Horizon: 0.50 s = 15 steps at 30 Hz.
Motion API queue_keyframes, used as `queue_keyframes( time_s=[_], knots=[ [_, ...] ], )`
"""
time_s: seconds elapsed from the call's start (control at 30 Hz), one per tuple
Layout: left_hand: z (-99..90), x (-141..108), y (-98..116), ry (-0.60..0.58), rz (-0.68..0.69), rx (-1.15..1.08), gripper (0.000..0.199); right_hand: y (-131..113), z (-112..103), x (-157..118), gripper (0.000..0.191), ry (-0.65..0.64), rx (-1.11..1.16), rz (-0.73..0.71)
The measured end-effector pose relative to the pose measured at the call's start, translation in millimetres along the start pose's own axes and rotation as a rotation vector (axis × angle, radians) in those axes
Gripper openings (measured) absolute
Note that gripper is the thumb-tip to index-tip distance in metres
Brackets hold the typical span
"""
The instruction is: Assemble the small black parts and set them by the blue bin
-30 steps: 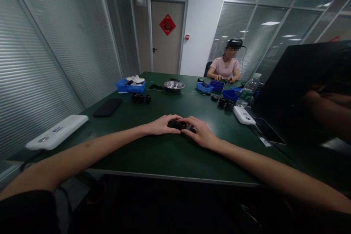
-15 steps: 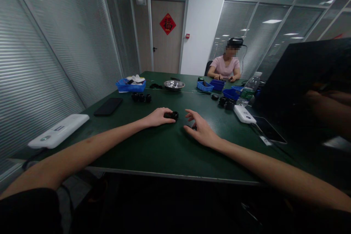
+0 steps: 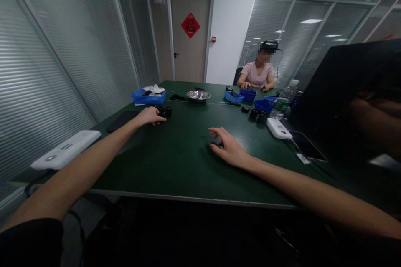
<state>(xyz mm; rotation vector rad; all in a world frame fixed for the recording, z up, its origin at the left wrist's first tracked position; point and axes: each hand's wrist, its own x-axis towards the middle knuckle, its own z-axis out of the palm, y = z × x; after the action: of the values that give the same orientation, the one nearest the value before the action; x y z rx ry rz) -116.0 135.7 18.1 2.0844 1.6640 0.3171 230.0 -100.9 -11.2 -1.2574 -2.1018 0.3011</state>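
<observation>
Black cylinders just beside a curled left hand

Left of the frame's middle, the left hand (image 3: 152, 116) curls low over the green table (image 3: 181, 167), its thumb stretched out just beside the black cylinders (image 3: 169, 111). Its fingertips are hidden, so I cannot tell whether it has hold of anything. Near the frame's centre, the right hand (image 3: 230, 148) is loosely bent, thumb and fingers apart, with a dark piece (image 3: 221, 144) inside the curve (too shadowed to say whether gripped or merely touching).

The left thumb could topple a cylinder, I judge, because they stand so tightly grouped and the hand blocks the view. The dark piece could slip from such slack fingers.

Counted: two cylinders show by the left hand, perhaps more behind it; two similar pieces (image 3: 262, 117) at mid-right, with one flat round piece (image 3: 245, 109); one metal bowl (image 3: 196, 101) at upper centre; one blue basket (image 3: 153, 100) at upper left and at least three other baskets (image 3: 233, 99) right of centre; one bottle (image 3: 283, 103); one seated person (image 3: 257, 76).
</observation>
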Motion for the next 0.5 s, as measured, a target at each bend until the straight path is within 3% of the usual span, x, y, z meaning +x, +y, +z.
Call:
queue_keyframes(
  time_s=[0.2, 0.33, 0.5],
  knots=[
    [-19.1, 1, -25, -0.001, -0.214, -0.045, 0.034, 1, 1, 0, 0.050, -0.017, -0.013, -0.005],
    [-18.2, 3, -32, 0.064, -0.231, -0.023, 0.033, 2, 2, 0, 0.047, -0.013, -0.023, -0.031],
    [-16.4, -4, -26, 0.074, -0.222, -0.019, 0.032, 3, 1, 0, 0.045, -0.022, -0.016, -0.041]
  ],
)
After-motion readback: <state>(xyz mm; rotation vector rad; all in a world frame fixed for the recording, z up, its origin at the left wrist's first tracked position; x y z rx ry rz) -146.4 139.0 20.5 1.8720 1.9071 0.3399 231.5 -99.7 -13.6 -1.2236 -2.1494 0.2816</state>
